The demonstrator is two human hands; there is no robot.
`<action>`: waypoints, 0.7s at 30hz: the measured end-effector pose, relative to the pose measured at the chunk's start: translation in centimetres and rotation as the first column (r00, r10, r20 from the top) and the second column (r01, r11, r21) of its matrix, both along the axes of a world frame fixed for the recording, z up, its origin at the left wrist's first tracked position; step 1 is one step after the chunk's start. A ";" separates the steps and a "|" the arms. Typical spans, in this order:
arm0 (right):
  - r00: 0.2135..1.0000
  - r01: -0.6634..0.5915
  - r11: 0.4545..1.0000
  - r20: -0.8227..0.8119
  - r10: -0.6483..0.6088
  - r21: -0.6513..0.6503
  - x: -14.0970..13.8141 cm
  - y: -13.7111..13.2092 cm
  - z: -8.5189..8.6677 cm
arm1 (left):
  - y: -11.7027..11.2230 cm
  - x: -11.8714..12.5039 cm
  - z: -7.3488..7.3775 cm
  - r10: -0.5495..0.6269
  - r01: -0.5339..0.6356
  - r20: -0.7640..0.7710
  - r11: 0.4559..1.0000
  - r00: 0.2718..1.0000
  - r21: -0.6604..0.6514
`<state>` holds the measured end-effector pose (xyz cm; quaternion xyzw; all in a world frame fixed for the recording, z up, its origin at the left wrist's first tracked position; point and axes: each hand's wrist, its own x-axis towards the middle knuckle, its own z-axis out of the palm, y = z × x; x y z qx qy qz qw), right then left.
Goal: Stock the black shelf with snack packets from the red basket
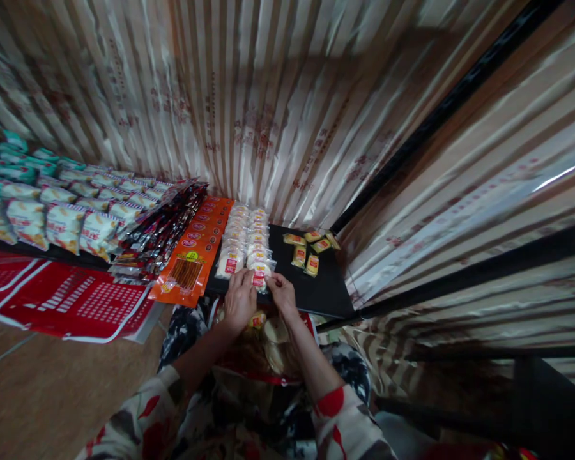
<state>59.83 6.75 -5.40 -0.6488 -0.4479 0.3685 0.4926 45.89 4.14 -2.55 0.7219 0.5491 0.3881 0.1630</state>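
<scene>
Your left hand [241, 298] and right hand [282, 292] gripped a white packet [259, 276] at its row's near end on the black shelf [323, 294]; yellow packets [312, 265] lay right, an orange bag [197, 241] left, striped sheeting [249, 121] blocked the far side

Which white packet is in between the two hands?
The front white packet of the right row: it sits between the left hand and right hand. The others lie behind it or in the left row.

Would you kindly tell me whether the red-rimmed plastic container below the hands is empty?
Not empty: inside the red-rimmed plastic container, pale round items and a yellow packet show. How full, I cannot tell.
</scene>
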 end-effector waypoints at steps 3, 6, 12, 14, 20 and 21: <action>0.979 0.009 1.000 0.204 -0.003 -0.028 0.1 0.8 -0.1 | -0.1 0.3 -0.5 -0.055 0.054 -0.144 0.998 0.988 -0.012; 0.911 0.028 0.997 0.412 0.001 -0.066 0.2 1.1 0.1 | 0.1 0.5 -1.0 -0.094 0.088 -0.235 0.995 0.967 -0.037; 0.802 0.083 0.985 0.596 0.023 -0.150 -0.1 1.3 0.6 | 0.8 0.8 -1.8 -0.116 0.117 -0.315 0.993 0.942 -0.018; 0.815 0.076 0.986 0.578 0.026 -0.151 -0.3 1.3 0.7 | 0.9 0.9 -2.0 -0.110 0.114 -0.327 0.993 0.938 -0.006; 0.949 0.085 0.996 0.307 -0.069 -0.037 -0.7 0.1 0.7 | 0.6 0.6 -2.1 -0.125 0.135 -0.321 0.991 0.939 0.010; 0.970 0.088 0.996 0.225 -0.088 0.010 -0.7 -0.7 0.6 | 0.4 0.4 -2.0 -0.124 0.136 -0.308 0.991 0.943 0.017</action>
